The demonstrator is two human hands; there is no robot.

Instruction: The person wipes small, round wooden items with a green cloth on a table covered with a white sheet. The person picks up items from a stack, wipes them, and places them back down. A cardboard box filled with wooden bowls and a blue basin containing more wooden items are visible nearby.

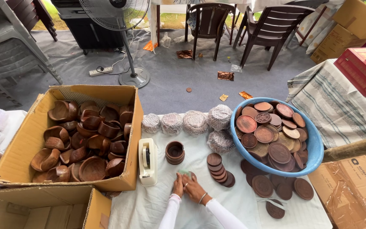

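Head-camera view: both hands meet at the near edge of a white-covered table (157, 203), the left hand (177, 185) and right hand (192, 186) pressed together over a small round wooden piece (186, 173) that they largely hide; whether either hand actually clasps it cannot be told. A tape dispenser (148, 161) and small wooden cup (175, 152) sit just beyond, between a cardboard box (22, 144) of wooden bowls (81, 140) and a blue basin (316, 148) heaped with wooden lids (272, 131).
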